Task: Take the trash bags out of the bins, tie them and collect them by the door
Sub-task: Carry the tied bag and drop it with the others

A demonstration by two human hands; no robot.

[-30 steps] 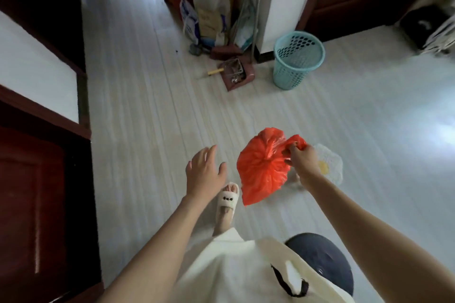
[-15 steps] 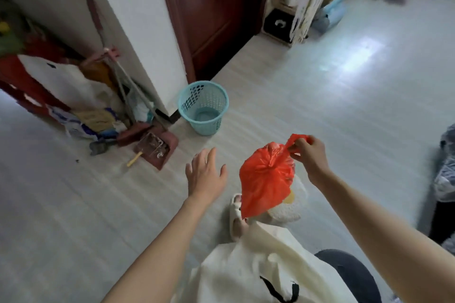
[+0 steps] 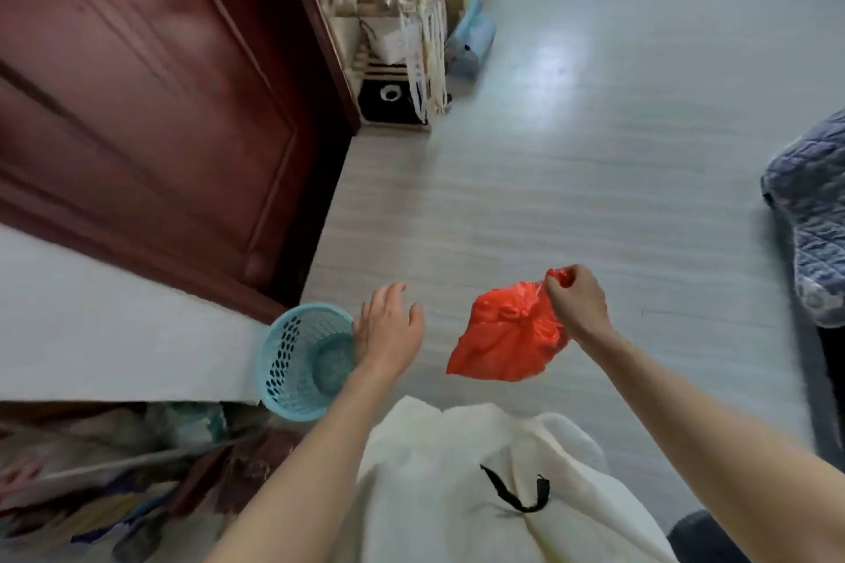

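Red trash bag [image 3: 505, 334]: knotted, hanging above the floor [image 3: 571, 197], its neck pinched in the right hand [image 3: 577, 302]. Left hand [image 3: 388, 327]: fingers spread, holding nothing, over the turquoise bin [image 3: 292, 361] (no liner visible). Risk: the thin neck may slip or tear if swung on the way to the door [image 3: 151, 105].

No readable text, label or number anywhere; the view is perhaps too blurred.
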